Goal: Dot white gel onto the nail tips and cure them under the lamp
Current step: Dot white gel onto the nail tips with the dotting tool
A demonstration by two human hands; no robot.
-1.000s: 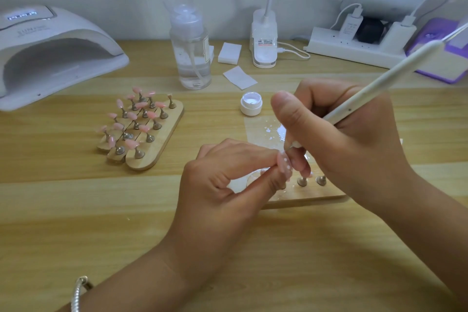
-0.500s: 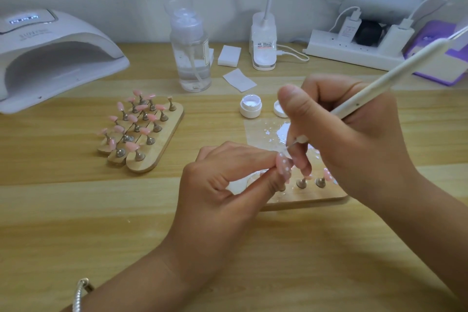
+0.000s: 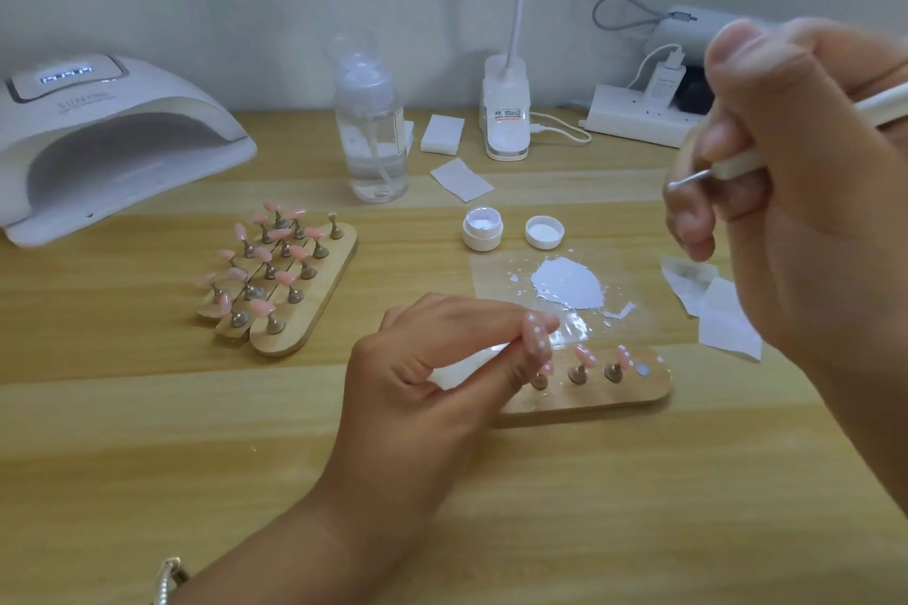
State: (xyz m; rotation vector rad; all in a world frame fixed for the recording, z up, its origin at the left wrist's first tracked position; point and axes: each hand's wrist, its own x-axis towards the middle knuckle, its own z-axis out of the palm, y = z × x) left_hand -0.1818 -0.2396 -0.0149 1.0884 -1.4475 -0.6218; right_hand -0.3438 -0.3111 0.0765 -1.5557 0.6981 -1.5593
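Observation:
My left hand (image 3: 432,368) pinches a pink nail tip (image 3: 536,339) dotted with white, over the left end of a small wooden stand (image 3: 589,400). On that stand stand other pink tips on metal pegs (image 3: 584,359). My right hand (image 3: 796,192) is raised at the upper right and grips a white dotting pen (image 3: 766,157), its metal point well clear of the tip. White gel (image 3: 570,283) is spread on a clear sheet, with the open gel pot (image 3: 482,231) and its lid (image 3: 544,231) behind it. The curing lamp (image 3: 113,138) sits at the far left.
A second wooden stand (image 3: 295,310) full of pink tips lies left of centre. A clear pump bottle (image 3: 371,133), wipe pads (image 3: 442,133), a desk lamp base (image 3: 506,118) and a power strip (image 3: 638,113) line the back. Paper wipes (image 3: 722,314) lie at right.
My right hand lifted the pen up and to the right, away from the nail tip, uncovering the gel sheet and stand. My left hand still holds the dotted tip.

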